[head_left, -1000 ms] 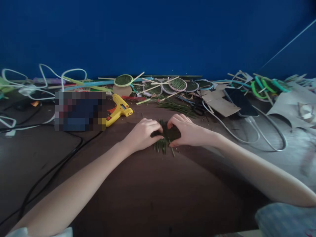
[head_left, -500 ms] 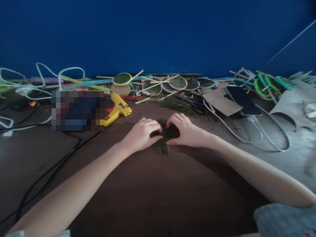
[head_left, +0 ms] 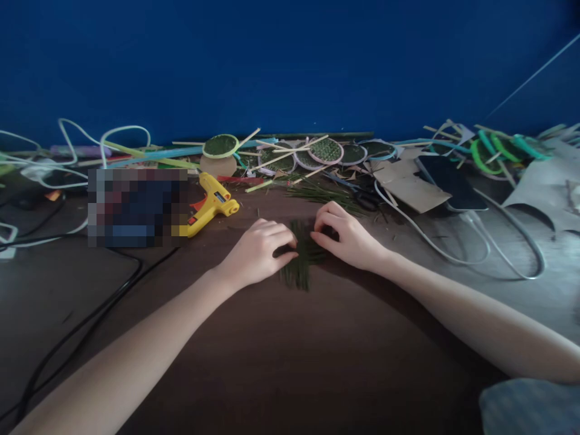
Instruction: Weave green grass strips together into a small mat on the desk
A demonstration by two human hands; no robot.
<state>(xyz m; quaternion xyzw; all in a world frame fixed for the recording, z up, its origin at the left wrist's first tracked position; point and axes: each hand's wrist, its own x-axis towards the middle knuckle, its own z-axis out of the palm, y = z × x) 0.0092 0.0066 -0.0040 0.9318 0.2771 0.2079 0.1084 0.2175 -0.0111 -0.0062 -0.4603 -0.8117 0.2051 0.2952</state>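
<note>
A small mat of dark green, grass-like strips (head_left: pixel 299 269) lies on the brown table, the strips crossing one another in a weave. My left hand (head_left: pixel 265 251) rests at its left side, thumb and curled fingers closed on the edge of the strips. At the mat's right side is my right hand (head_left: pixel 347 235), its fingers bent and the thumb tip close to the index fingertip. What lies between those tips, if anything, is too small to make out. Past the hands is a loose bundle of similar green strips (head_left: pixel 321 194).
A yellow glue gun (head_left: pixel 211 205) lies left of my hands, beside a blurred-out object (head_left: pixel 140 205). Black cables (head_left: pixel 97 311) run at the left. Round woven pieces (head_left: pixel 325 150) and thin sticks line the blue wall. Scissors (head_left: pixel 367 199), cardboard (head_left: pixel 412 184) and a phone (head_left: pixel 451 184) lie right.
My right hand has drawn back a little to the right and up from the mat, its thumb and fingers coming closer together. The left hand has stayed at the mat's left edge.
</note>
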